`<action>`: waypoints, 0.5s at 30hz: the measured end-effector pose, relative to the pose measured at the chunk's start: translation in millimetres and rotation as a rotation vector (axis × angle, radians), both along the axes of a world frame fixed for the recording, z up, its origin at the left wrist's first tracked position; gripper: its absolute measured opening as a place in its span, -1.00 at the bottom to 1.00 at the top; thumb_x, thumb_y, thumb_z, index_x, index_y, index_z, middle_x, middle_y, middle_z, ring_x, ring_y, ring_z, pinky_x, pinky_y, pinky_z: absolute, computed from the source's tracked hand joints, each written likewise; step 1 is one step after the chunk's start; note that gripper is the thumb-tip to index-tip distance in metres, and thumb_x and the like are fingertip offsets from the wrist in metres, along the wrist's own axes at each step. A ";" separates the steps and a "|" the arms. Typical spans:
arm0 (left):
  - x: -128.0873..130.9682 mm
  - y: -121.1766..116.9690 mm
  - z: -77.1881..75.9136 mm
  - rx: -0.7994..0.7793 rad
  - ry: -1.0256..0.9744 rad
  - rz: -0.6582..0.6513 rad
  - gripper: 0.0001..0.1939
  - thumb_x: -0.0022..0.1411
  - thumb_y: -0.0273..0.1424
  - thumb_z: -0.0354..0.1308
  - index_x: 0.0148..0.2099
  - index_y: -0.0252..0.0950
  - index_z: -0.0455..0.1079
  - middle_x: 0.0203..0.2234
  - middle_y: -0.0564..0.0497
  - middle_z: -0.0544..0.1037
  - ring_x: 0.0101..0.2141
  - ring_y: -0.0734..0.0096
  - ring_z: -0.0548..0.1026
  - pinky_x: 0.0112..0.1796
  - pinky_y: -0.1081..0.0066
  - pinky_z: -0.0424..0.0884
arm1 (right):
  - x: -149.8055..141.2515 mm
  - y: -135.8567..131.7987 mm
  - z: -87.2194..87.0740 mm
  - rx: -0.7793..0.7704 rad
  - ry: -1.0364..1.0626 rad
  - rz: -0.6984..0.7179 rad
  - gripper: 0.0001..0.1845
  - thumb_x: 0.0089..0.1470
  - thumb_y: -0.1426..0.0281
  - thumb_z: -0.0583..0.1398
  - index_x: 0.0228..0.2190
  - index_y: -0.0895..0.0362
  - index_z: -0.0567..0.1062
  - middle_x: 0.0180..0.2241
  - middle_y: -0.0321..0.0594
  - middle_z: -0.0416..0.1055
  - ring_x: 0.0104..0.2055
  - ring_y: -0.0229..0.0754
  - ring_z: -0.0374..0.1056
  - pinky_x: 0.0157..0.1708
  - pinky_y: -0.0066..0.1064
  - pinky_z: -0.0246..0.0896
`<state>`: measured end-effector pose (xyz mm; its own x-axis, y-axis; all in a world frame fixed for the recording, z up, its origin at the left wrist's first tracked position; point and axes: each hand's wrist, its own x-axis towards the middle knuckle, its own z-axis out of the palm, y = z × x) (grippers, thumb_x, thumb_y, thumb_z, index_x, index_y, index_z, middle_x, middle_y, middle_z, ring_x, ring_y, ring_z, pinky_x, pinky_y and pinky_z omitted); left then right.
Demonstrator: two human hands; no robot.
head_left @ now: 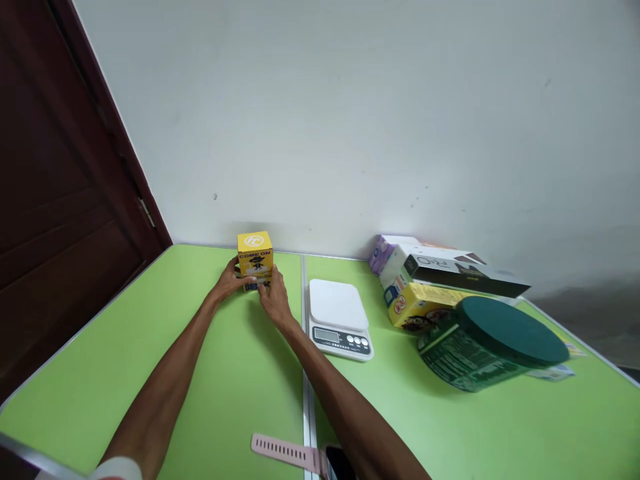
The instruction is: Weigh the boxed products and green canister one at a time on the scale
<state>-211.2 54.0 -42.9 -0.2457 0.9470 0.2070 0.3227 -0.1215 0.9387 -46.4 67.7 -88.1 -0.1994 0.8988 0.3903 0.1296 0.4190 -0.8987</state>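
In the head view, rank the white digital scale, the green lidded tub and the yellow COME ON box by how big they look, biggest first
1. Green lidded tub
2. White digital scale
3. Yellow COME ON box, partly covered by the left hand and right hand

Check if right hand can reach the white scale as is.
Likely yes: right hand would need to leave the yellow box, but the white scale sits close by, nothing between.

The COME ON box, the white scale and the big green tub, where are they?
COME ON box [256, 261]: head view, on its front face.
White scale [339, 310]: head view, on its flat weighing plate.
Green tub [506, 330]: head view, on its lid.
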 end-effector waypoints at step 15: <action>6.2 70.3 -8.3 -0.033 0.187 0.249 -0.66 0.12 -0.35 0.36 -0.04 -0.30 0.51 -0.07 -0.20 0.69 -0.01 0.01 0.64 0.09 0.05 0.52 | -25.7 67.8 16.8 -0.087 -0.066 0.021 -0.08 0.07 0.40 0.18 0.40 0.29 0.02 0.40 0.25 0.09 0.47 0.28 -0.03 0.44 0.22 -0.09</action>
<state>-205.0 124.3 -51.1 -0.4317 0.8692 0.2410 0.5060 0.0122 0.8625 -72.1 135.6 -71.3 -0.2412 0.9240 0.2966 0.1820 0.3433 -0.9214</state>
